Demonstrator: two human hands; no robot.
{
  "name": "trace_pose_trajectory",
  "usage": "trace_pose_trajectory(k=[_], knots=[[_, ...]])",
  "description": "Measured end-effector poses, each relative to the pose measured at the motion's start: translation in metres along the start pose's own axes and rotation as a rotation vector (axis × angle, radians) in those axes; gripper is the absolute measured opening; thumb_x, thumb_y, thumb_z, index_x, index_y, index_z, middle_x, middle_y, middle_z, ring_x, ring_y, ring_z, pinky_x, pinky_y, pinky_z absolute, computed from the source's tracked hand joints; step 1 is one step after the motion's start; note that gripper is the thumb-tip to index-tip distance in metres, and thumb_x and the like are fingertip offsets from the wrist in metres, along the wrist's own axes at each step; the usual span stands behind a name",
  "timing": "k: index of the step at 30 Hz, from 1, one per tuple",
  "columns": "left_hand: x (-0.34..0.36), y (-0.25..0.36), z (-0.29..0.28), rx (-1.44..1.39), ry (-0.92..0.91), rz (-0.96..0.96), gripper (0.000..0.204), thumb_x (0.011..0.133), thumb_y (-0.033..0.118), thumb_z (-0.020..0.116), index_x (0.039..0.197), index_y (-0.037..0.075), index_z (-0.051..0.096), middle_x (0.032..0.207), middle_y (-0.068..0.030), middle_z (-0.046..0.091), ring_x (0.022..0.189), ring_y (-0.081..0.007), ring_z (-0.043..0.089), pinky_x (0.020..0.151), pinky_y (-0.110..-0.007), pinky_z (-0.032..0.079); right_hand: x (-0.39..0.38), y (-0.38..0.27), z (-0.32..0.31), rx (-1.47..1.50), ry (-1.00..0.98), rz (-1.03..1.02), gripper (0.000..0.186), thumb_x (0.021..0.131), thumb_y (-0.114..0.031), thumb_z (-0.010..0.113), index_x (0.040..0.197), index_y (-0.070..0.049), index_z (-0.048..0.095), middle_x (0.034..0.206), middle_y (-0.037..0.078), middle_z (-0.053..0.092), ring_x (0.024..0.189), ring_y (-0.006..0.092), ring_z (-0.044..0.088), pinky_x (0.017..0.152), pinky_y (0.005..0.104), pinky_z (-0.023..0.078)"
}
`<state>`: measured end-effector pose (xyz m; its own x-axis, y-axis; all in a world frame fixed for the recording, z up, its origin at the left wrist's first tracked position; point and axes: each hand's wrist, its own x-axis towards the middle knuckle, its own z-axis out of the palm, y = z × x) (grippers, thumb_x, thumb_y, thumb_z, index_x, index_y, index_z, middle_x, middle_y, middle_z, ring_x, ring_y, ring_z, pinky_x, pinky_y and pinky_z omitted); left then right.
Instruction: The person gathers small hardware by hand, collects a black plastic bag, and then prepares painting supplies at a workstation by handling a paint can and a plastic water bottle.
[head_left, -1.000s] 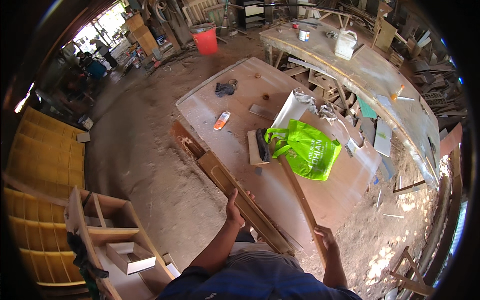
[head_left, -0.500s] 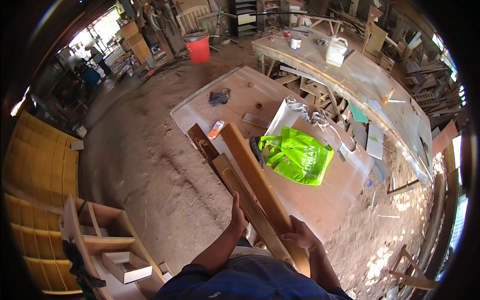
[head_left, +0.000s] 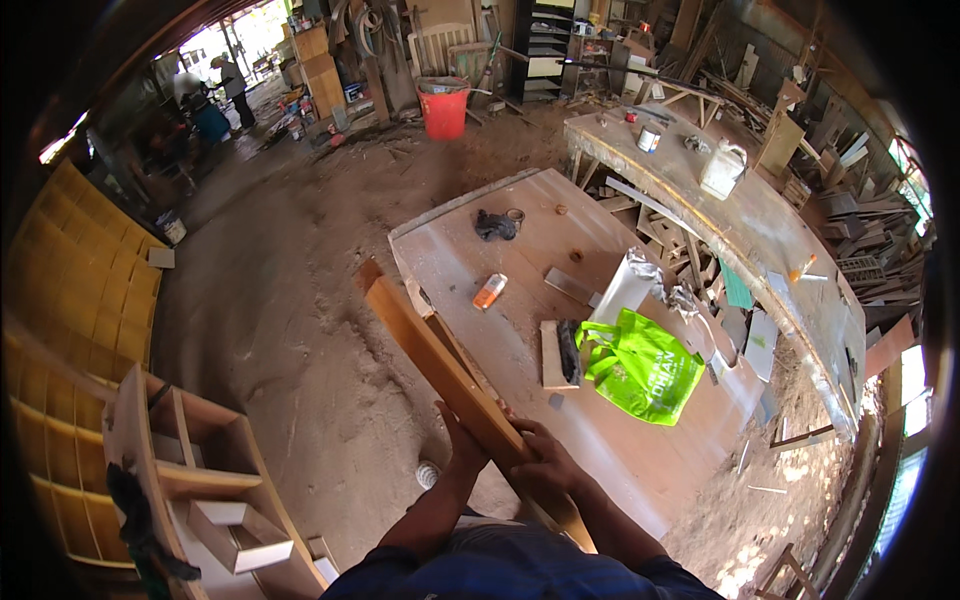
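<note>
The plank [head_left: 435, 360] has swung across since a moment ago, onto the boards [head_left: 455, 349], pointing toward eleven o'clock near the bench [head_left: 465, 255]. My left fingers [head_left: 447, 417] and right fingers [head_left: 527, 430] grasp it, so neither hand seems free.

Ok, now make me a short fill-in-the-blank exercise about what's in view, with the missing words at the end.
1. The left hand and right hand hold long boards made of ____.
2. The bag lying on the low panel is bright ____.
3. The round bucket standing on the dirt floor is ____.
4. The open cabinet frame sits toward the picture's lower ____ corner.

Missing words: wood; green; red; left.
</note>
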<state>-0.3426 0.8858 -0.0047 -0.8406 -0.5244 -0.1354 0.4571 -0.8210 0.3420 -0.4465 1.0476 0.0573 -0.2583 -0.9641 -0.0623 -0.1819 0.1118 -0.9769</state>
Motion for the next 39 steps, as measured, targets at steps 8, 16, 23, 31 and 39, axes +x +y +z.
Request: trace_pose_trajectory(k=[8,16,23,31,39], knots=[[0.036,0.168,-0.040,0.014,0.024,0.053,0.106,0.076,0.097,0.024,0.119,0.005,0.055,0.102,-0.0169,0.060,0.096,-0.0349,0.061,0.087,-0.049,0.052,0.150,-0.036,0.087,-0.285,-0.007,-0.221,0.073,0.076,-0.031,0.080,0.134,0.001,0.050,0.150,0.024,0.036,0.141,0.0392,0.035,0.115,0.0465,0.033],[0.069,0.297,-0.034,-0.025,0.273,0.293,0.100,0.080,0.092,0.036,0.128,0.005,0.049,0.104,-0.0197,0.062,0.095,-0.0397,0.062,0.090,-0.052,0.052,0.272,-0.111,0.135,-0.273,0.025,-0.006,0.101,0.077,-0.047,0.080,0.153,-0.008,0.026,0.151,0.029,0.035,0.141,0.0449,0.037,0.116,0.0490,0.033],[0.132,0.381,-0.039,0.074,0.262,0.371,0.107,0.079,0.089,0.043,0.137,0.000,0.040,0.112,-0.0230,0.059,0.103,-0.0398,0.061,0.094,-0.052,0.051,0.413,-0.096,0.125,-0.190,-0.311,-0.043,0.115,0.073,-0.050,0.083,0.155,-0.001,0.019,0.144,0.028,0.048,0.136,0.0387,0.046,0.113,0.0436,0.036],[0.213,0.496,-0.059,0.282,0.160,0.559,0.091,0.085,0.074,0.052,0.137,0.001,0.042,0.116,-0.0194,0.059,0.108,-0.0333,0.061,0.092,-0.046,0.052,0.597,-0.082,0.144,0.229,-0.627,-0.083,0.100,0.079,-0.036,0.081,0.154,0.001,0.025,0.147,0.018,0.042,0.140,0.0242,0.035,0.116,0.0375,0.027],[0.293,0.626,-0.064,0.409,0.331,0.772,0.058,0.092,0.047,0.059,0.129,0.003,0.052,0.110,-0.0131,0.063,0.103,-0.0285,0.063,0.091,-0.043,0.051,0.736,-0.077,0.159,0.231,-0.666,-0.043,0.100,0.076,-0.046,0.081,0.148,0.005,0.033,0.135,0.020,0.051,0.132,0.0271,0.045,0.111,0.0369,0.034]])
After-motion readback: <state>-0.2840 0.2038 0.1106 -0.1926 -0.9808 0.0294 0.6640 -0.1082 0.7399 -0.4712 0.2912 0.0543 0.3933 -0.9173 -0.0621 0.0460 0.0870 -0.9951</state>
